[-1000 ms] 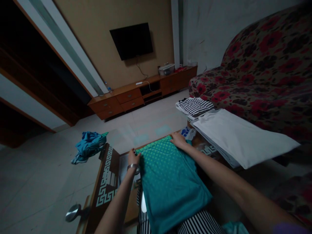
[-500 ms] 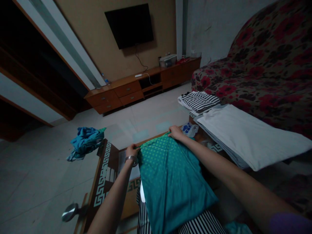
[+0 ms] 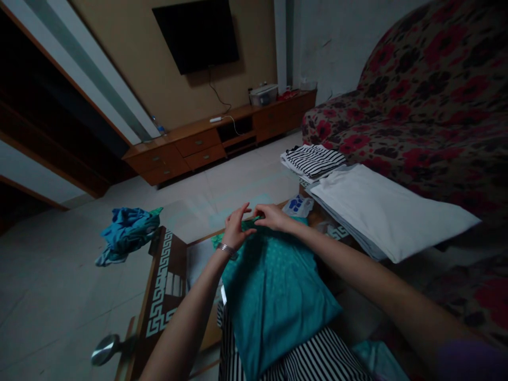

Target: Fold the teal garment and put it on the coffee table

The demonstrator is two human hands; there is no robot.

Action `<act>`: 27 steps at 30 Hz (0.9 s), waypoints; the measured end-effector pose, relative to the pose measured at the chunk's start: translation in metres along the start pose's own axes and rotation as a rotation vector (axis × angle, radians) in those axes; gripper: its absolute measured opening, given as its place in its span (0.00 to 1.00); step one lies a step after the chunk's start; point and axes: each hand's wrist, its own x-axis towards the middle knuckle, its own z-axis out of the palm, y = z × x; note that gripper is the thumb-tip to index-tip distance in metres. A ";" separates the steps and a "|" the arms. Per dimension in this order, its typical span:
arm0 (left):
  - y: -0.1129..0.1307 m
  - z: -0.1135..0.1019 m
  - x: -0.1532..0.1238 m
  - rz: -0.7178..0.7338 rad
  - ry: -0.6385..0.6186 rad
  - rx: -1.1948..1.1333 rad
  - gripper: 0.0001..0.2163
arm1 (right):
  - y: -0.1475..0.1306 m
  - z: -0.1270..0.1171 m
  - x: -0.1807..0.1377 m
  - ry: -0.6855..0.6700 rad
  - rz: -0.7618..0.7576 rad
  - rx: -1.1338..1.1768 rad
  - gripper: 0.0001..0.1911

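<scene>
1. The teal garment [image 3: 273, 296] is lying spread across the person's lap, over striped trousers [image 3: 321, 354], its far end reaching toward the low table [image 3: 159, 286]. Its surface is showing soft wrinkles, and a patch of green is peeking out at its far left corner.

2. The right hand [image 3: 273, 217] is pinching a bit of green cloth at the far edge, thumb and fingertips closed on it.

3. The left hand [image 3: 236, 231] is hovering just beside it, fingers extended and thumb standing apart, with a wide gap between; whether any part of it is touching the cloth, I cannot tell.

4. As for progress, this piece is looking only partly arranged: it is lying fairly flat, yet it is not forming a compact, finished bundle.

5. Beyond the right arm, flat piles are sitting, seemingly done — a striped top [image 3: 315, 159] on one, a white garment [image 3: 389, 206] over grey layers on the other. A plastic bag [image 3: 299, 205] is lying near them.

6. On the left, a crumpled blue heap [image 3: 129, 230] is resting on the table's glass, apparently not yet dealt with — and more teal cloth [image 3: 377, 360] is showing at the lower right, its state unclear.
</scene>
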 end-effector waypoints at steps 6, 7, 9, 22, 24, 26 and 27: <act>0.012 -0.023 -0.014 0.103 -0.349 -0.282 0.07 | 0.032 -0.038 -0.049 0.193 -0.032 0.223 0.09; 0.010 -0.029 -0.018 0.141 -0.409 -0.324 0.09 | 0.043 -0.043 -0.055 0.180 -0.018 0.134 0.09; 0.007 -0.042 -0.025 0.210 -0.502 -0.416 0.13 | 0.061 -0.048 -0.064 0.048 -0.078 -0.050 0.15; 0.033 -0.098 -0.037 0.319 -0.773 -0.537 0.15 | 0.073 -0.022 -0.088 -0.181 -0.374 -0.473 0.13; 0.033 -0.100 -0.038 0.322 -0.765 -0.540 0.15 | 0.081 -0.024 -0.096 -0.090 -0.343 -0.344 0.12; 0.033 -0.102 -0.038 0.323 -0.754 -0.539 0.15 | 0.088 -0.024 -0.106 0.036 -0.310 -0.141 0.13; 0.032 -0.102 -0.037 0.326 -0.753 -0.537 0.15 | 0.090 -0.024 -0.111 0.103 -0.287 -0.027 0.13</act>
